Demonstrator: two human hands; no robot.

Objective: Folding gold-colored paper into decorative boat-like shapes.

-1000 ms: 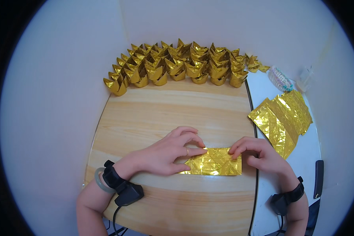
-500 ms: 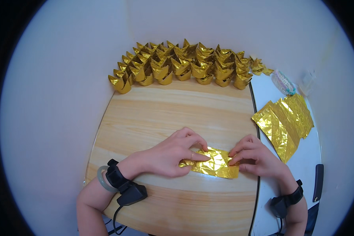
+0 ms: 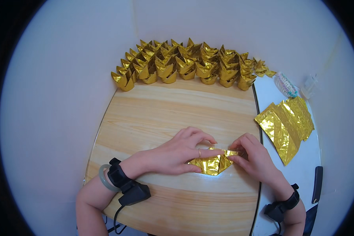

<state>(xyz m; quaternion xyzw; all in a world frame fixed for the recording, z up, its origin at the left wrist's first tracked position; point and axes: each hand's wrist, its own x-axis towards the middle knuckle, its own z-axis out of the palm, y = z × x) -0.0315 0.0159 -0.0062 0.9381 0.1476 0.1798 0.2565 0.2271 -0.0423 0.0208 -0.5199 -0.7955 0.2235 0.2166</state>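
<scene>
A small sheet of shiny gold foil paper lies on the wooden tabletop between my hands, its right end folded over at a slant. Spread over its left part, my left hand presses it down with outstretched fingers, the thumb at the near edge. My right hand pinches the folded right end between thumb and fingers, hiding that tip. Behind them, at the far edge, stand rows of folded gold paper ingots, many nested in one another.
To the right, a stack of flat gold foil sheets rests on a white surface. Beyond it are a pale beaded-looking item and a clear container. A dark bar lies at the right edge. Walls enclose the table.
The foil's right end has been folded over at a slant, shortening the strip. My right hand has gone from the flat edge to pinching the fold; my left fingers have stretched further right.
</scene>
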